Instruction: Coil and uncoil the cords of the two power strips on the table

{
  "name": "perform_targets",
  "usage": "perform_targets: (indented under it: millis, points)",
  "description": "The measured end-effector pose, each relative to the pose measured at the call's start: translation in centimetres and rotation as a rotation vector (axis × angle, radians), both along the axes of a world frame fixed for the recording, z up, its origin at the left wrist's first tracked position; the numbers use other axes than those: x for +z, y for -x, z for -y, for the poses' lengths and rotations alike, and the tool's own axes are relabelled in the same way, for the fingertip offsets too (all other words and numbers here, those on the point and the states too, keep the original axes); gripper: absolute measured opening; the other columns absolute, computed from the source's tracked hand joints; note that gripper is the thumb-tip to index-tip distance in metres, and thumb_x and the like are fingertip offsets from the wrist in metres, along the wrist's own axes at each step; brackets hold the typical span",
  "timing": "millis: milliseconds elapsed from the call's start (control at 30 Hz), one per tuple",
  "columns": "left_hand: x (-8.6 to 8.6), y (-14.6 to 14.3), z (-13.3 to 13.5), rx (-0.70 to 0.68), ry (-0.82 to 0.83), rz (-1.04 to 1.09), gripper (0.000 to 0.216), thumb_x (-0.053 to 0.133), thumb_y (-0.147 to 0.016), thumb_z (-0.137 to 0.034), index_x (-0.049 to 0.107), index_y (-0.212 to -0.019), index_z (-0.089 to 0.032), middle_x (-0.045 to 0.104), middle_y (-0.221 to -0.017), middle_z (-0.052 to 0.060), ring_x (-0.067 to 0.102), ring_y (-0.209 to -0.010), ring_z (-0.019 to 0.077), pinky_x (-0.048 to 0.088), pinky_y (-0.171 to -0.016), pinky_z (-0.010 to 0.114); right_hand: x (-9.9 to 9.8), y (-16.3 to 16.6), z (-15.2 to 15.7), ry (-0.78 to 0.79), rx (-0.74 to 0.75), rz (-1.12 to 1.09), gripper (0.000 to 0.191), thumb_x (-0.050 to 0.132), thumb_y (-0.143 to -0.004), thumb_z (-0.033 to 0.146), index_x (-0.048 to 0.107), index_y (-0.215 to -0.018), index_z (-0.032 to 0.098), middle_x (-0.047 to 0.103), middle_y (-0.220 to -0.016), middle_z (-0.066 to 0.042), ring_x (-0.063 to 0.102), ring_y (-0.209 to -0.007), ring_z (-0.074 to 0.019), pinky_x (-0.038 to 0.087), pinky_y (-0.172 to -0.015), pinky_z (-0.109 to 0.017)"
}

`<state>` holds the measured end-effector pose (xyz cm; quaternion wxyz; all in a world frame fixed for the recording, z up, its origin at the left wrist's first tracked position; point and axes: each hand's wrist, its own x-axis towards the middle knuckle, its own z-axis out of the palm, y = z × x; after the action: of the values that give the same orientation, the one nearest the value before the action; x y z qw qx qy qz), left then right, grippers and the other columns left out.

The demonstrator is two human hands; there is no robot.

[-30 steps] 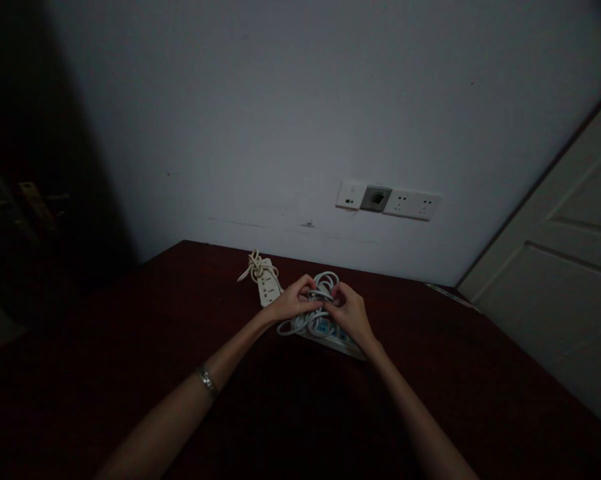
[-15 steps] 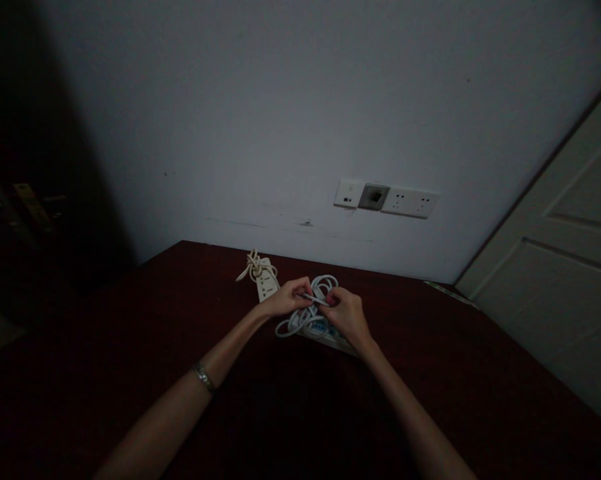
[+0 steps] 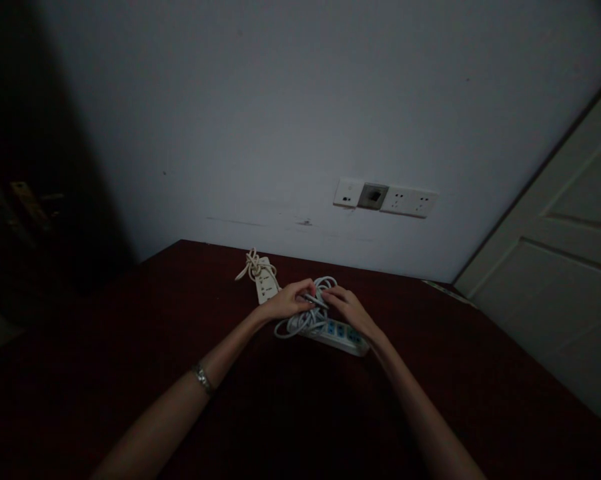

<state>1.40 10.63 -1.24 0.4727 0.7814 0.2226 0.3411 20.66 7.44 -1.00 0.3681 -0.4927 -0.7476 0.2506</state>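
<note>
A bundled white power cord lies over the left part of a white power strip with blue sockets. My left hand pinches a stretch of this cord between thumb and fingers, just above the bundle. On the other side of the bundle, my right hand has its fingertips closed at the cord's loops, its thumb mostly hidden. Behind my left hand lies a second, cream power strip, with its own cord knotted over its far end.
Everything rests on a dark red tabletop against a pale wall. Wall sockets and an open grey outlet box sit above the table. A white panelled door stands at the right.
My right hand has shifted its grip slightly up on the cord, uncovering more of the power strip's sockets. My left hand stays nearly in place, still pinching the cord.
</note>
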Motion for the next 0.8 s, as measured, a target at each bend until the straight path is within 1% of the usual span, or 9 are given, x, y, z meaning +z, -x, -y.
perform_targets:
  millis: [100, 167, 300, 433, 533, 600, 700, 767, 800]
  points:
    - [0.0, -0.2, 0.2, 0.009, -0.027, -0.036, 0.016, 0.06, -0.07, -0.017, 0.05, -0.082, -0.016, 0.048, -0.074, -0.003, 0.045, -0.067, 0.0097, 0.036, -0.062, 0.021, 0.3, 0.0, 0.0, 0.073, -0.01, 0.007, 0.034, 0.058, -0.073, 0.047, 0.065, -0.083, 0.015, 0.048, -0.063, 0.002, 0.042, -0.058, -0.0117, 0.031, -0.053, -0.023]
    - [0.1, -0.4, 0.3, 0.019, -0.032, -0.027, 0.015, 0.06, -0.069, -0.016, 0.05, -0.08, -0.015, 0.048, -0.075, -0.003, 0.045, -0.067, 0.0097, 0.037, -0.062, 0.021, 0.3, 0.1, 0.0, 0.095, -0.027, -0.013, 0.034, 0.061, -0.07, 0.047, 0.064, -0.081, 0.015, 0.043, -0.061, 0.003, 0.039, -0.057, -0.0107, 0.029, -0.052, -0.022]
    - [0.1, -0.9, 0.5, 0.042, -0.016, 0.021, 0.014, 0.059, -0.068, -0.014, 0.05, -0.079, -0.015, 0.049, -0.074, -0.003, 0.045, -0.067, 0.0095, 0.037, -0.061, 0.021, 0.1, 0.2, 0.0, 0.066, -0.082, -0.05, 0.033, 0.058, -0.072, 0.048, 0.06, -0.078, 0.016, 0.046, -0.065, 0.002, 0.042, -0.06, -0.0114, 0.031, -0.053, -0.023]
    - [0.0, -1.1, 0.7, 0.076, 0.026, 0.047, 0.011, 0.057, -0.069, -0.015, 0.048, -0.075, -0.015, 0.046, -0.07, -0.004, 0.042, -0.062, 0.0076, 0.034, -0.058, 0.019, -0.1, 0.2, -0.1, 0.062, -0.147, -0.122, 0.036, 0.048, -0.079, 0.052, 0.053, -0.077, 0.017, 0.049, -0.062, 0.002, 0.046, -0.057, -0.0123, 0.034, -0.052, -0.023]
    - [0.0, -1.2, 0.9, 0.035, 0.133, 0.074, 0.025, 0.065, -0.067, -0.023, 0.044, -0.079, -0.016, 0.047, -0.07, -0.005, 0.042, -0.06, 0.0068, 0.034, -0.056, 0.019, -0.1, 0.1, 0.0, 0.006, -0.16, -0.106, 0.037, 0.046, -0.079, 0.055, 0.049, -0.077, 0.018, 0.049, -0.059, 0.003, 0.047, -0.054, -0.0126, 0.035, -0.051, -0.023]
    - [0.0, -1.5, 1.1, 0.054, 0.229, 0.064, 0.034, 0.069, -0.065, -0.034, 0.043, -0.078, -0.017, 0.047, -0.066, -0.006, 0.043, -0.058, 0.0071, 0.033, -0.054, 0.019, 0.0, 0.1, 0.0, -0.053, -0.185, -0.077, 0.038, 0.046, -0.08, 0.056, 0.048, -0.076, 0.019, 0.049, -0.058, 0.003, 0.047, -0.053, -0.0126, 0.035, -0.05, -0.023]
    - [-0.2, -2.1, 1.3, 0.254, 0.385, 0.059, 0.036, 0.066, -0.067, -0.044, 0.044, -0.074, -0.017, 0.044, -0.061, -0.007, 0.042, -0.055, 0.0072, 0.034, -0.051, 0.019, 0.0, 0.4, 0.1, -0.136, -0.22, -0.03, 0.037, 0.046, -0.08, 0.056, 0.045, -0.075, 0.02, 0.05, -0.059, 0.003, 0.047, -0.052, -0.0128, 0.034, -0.05, -0.023]
    - [-0.4, -2.4, 1.4, 0.378, 0.526, 0.095, 0.033, 0.066, -0.067, -0.042, 0.046, -0.076, -0.017, 0.045, -0.061, -0.007, 0.043, -0.053, 0.0072, 0.035, -0.049, 0.019, 0.0, 0.8, 0.2, -0.184, -0.227, -0.002, 0.035, 0.047, -0.081, 0.055, 0.044, -0.076, 0.02, 0.051, -0.06, 0.002, 0.048, -0.052, -0.0131, 0.034, -0.051, -0.024]
    - [-0.5, -2.5, 1.4, 0.387, 0.602, 0.124, 0.031, 0.066, -0.067, -0.039, 0.048, -0.077, -0.016, 0.047, -0.061, -0.006, 0.045, -0.053, 0.0074, 0.036, -0.049, 0.019, 0.0, 0.9, 0.3, -0.205, -0.231, 0.011, 0.034, 0.047, -0.081, 0.054, 0.044, -0.077, 0.02, 0.052, -0.059, 0.002, 0.048, -0.052, -0.0133, 0.034, -0.051, -0.024]
